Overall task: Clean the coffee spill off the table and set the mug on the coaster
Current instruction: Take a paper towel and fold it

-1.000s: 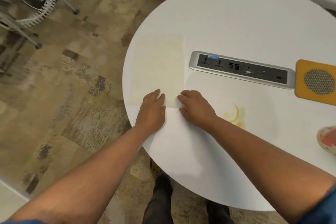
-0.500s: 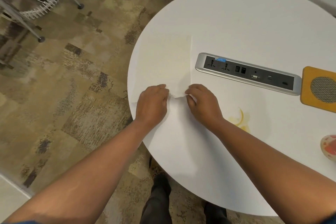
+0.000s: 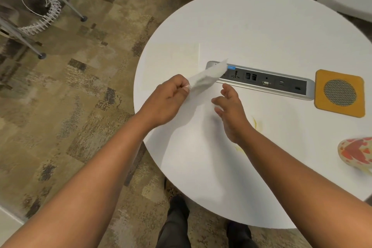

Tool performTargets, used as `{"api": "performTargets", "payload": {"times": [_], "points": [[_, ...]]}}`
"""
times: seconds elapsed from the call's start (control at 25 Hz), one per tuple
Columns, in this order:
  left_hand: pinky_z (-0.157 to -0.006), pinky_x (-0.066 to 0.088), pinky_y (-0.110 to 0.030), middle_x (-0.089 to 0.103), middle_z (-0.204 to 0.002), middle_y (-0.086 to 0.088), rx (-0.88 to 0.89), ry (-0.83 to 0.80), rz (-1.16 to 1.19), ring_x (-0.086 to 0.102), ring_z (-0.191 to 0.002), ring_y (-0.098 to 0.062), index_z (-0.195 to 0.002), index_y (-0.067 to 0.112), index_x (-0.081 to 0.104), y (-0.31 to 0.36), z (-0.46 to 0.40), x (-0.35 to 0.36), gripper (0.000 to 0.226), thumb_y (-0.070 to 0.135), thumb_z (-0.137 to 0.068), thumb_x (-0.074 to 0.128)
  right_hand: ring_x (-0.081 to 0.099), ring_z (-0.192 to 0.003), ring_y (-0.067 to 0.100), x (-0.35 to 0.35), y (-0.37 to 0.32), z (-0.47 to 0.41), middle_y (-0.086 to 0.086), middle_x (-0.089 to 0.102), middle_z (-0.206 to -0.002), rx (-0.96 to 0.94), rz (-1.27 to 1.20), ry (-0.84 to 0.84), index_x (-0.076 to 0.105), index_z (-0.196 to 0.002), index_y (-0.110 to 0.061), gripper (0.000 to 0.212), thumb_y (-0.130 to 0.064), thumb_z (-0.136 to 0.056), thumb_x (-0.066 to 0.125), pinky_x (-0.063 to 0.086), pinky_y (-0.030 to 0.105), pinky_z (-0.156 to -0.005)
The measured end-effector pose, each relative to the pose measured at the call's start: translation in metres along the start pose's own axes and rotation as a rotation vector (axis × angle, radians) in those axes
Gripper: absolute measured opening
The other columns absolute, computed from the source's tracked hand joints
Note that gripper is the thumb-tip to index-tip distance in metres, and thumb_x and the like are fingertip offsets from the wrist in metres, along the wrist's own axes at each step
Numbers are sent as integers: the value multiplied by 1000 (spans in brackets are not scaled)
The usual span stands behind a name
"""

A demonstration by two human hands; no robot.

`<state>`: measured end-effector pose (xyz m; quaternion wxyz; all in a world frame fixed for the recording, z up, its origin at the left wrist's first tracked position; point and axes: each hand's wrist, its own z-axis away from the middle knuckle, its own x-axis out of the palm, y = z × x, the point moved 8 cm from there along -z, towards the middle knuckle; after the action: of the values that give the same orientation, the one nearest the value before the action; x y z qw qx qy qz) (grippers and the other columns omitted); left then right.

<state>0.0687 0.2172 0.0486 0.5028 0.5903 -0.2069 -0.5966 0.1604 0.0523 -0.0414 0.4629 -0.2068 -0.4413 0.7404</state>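
Coffee spill (image 3: 256, 125) lies on the white table (image 3: 261, 32) beside the right hand (image 3: 231, 112), fingers loosely spread, while the left hand (image 3: 169, 98) pinches a lifted paper napkin (image 3: 207, 75).

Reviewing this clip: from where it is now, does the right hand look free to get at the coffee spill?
Probably yes. The right hand is open and holds nothing, the coffee spill lies just beside its wrist, and nothing stands between them. The left hand holds the paper napkin.

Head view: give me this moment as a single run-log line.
left hand pinches napkin lifted off table | right hand open, empty | spill unwiped | mug off coaster
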Motion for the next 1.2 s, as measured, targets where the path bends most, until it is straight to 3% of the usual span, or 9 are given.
{"api": "performTargets", "payload": {"times": [0.16,0.32,0.48,0.64,0.8,0.92,1.04,1.12,1.2], "points": [[-83,56,-35,71,-96,-5,-117,-154,794,68,-88,-21,-100,16,74,31,1,19,21,20,-96,54,48,-130,21,-25,-3,17,-1,53,-141,122,-377,-114,39,-146,-32,79,-37,-73,71,40,38,-101],[-93,59,-36,76,-113,-4,-196,-187,1081,73,-105,-20,-107,20,78,28,7,32,28,16,-101,51,64,-118,32,-31,-4,46,13,67,-130,225,-533,-358,58,-136,-13,52,-31,-88,68,55,47,-87],[-72,61,-31,76,-92,2,-360,-42,822,72,-85,-19,-94,22,73,-6,7,44,23,26,-106,53,70,-109,31,-64,-1,48,14,72,-121,146,-373,-226,67,-124,-11,34,-8,-90,67,59,42,-78],[-57,58,-26,79,-94,0,-463,-6,621,72,-66,-14,-114,20,70,-22,14,61,38,52,-95,63,73,-97,26,-92,0,48,8,75,-113,152,-246,-62,68,-119,-15,26,-9,-97,58,60,36,-73],[-75,60,-29,81,-94,4,-315,96,360,78,-82,-13,-121,20,66,-13,19,77,31,4,-94,65,74,-93,22,-88,5,58,7,76,-111,204,-331,-79,69,-119,-17,25,-12,-101,52,60,34,-71],[-92,55,-29,80,-83,10,-256,101,277,76,-90,-8,-117,29,67,-2,19,103,34,15,-86,68,72,-101,26,-79,11,63,10,74,-117,216,-402,-120,67,-122,-16,28,-11,-103,48,60,38,-78],[-94,52,-27,68,-64,15,-323,171,269,68,-77,-7,-117,22,68,-17,16,113,32,23,-87,77,70,-109,29,-75,12,66,12,72,-121,221,-419,-151,65,-125,-15,30,-10,-102,46,59,39,-84],[-89,52,-31,65,-74,15,-368,227,292,63,-77,-10,-118,21,66,-29,16,112,32,24,-88,77,70,-108,29,-76,11,68,13,72,-120,220,-432,-178,66,-124,-14,29,-10,-101,48,59,40,-85],[-92,48,-33,64,-108,8,-424,285,302,60,-97,-12,-131,26,59,-41,16,106,46,38,-90,75,70,-108,31,-77,6,69,14,72,-120,216,-456,-212,67,-122,-13,30,-9,-98,51,59,41,-87]]}}
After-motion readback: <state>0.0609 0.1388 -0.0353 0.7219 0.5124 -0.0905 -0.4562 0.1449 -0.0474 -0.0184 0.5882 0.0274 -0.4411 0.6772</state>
